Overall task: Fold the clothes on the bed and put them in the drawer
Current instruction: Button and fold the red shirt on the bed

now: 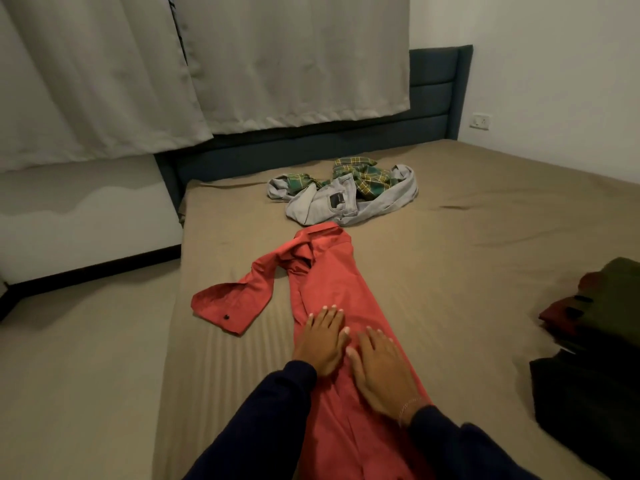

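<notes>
A red long-sleeved shirt (325, 271) lies lengthwise on the tan bed (467, 271), folded narrow, with one sleeve (232, 299) flung out to the left. My left hand (320, 341) and my right hand (379, 368) press flat on the shirt's middle, side by side, fingers straight. Farther up the bed sits a crumpled heap of grey jeans (346, 202) tangled with a green plaid garment (363, 176).
Folded dark clothes (595, 341) are stacked at the bed's right edge. A dark blue headboard (436, 91) and grey curtains (207, 64) stand behind the bed. The floor (79, 358) lies to the left. A wall socket (480, 121) is at the right.
</notes>
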`<action>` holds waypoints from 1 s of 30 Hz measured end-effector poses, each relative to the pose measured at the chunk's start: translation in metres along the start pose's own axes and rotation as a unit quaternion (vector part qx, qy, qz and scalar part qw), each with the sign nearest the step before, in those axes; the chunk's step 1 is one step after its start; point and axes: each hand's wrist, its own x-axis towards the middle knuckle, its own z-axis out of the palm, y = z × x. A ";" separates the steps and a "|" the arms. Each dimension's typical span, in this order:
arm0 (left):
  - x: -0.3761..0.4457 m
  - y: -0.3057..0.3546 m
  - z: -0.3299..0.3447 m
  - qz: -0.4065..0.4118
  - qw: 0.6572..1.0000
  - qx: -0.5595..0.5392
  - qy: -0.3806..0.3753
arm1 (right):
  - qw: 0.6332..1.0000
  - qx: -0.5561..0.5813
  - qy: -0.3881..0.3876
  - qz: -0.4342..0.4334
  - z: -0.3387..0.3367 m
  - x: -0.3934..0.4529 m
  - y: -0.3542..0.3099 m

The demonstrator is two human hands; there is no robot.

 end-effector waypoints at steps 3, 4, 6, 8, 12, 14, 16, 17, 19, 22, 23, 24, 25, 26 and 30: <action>0.025 -0.005 -0.002 0.000 1.000 -0.002 0.019 | 0.998 0.017 -0.037 -0.037 -0.001 0.072 0.009; 0.041 -0.012 -0.004 -0.006 1.000 -0.001 0.021 | 0.998 0.015 -0.043 -0.036 0.001 0.104 0.010; 0.063 -0.019 -0.006 -0.020 1.000 0.008 0.005 | 0.998 0.010 -0.059 -0.033 0.006 0.154 0.011; 0.085 -0.029 -0.008 -0.038 0.999 0.032 -0.017 | 0.997 -0.005 -0.068 -0.029 0.015 0.197 0.014; 0.118 -0.056 0.002 -0.037 0.998 0.050 0.014 | 0.996 -0.047 -0.075 -0.021 0.033 0.267 0.024; 0.124 -0.065 0.012 -0.030 0.999 0.034 0.024 | 0.995 -0.063 -0.071 -0.018 0.039 0.295 0.029; 0.126 -0.072 0.025 -0.029 0.999 0.028 0.029 | 0.995 -0.067 -0.067 -0.020 0.044 0.324 0.034; 0.126 -0.074 0.029 -0.028 0.999 0.028 0.035 | 0.995 -0.071 -0.065 -0.024 0.046 0.336 0.036; 0.127 -0.074 0.035 -0.024 0.999 0.024 0.037 | 0.995 -0.071 -0.064 -0.026 0.050 0.357 0.042; 0.130 -0.075 0.037 -0.019 0.999 0.010 0.034 | 0.991 -0.086 -0.104 -0.006 0.054 0.374 0.048; 0.130 -0.076 0.035 -0.014 0.999 -0.009 0.033 | 0.988 -0.101 -0.114 0.000 0.054 0.377 0.047; 0.129 -0.077 0.033 -0.010 0.999 -0.039 0.031 | 0.987 -0.110 -0.115 0.005 0.053 0.378 0.044; 0.127 -0.078 0.029 -0.017 0.995 -0.089 0.033 | 0.989 -0.110 -0.099 0.011 0.052 0.377 0.038; 0.126 -0.081 0.022 -0.037 0.987 -0.147 0.046 | 0.994 -0.089 -0.056 0.016 0.049 0.375 0.033; 0.112 -0.116 -0.011 -0.133 0.942 -0.057 0.304 | 0.974 0.019 0.205 -0.099 0.042 0.355 -0.013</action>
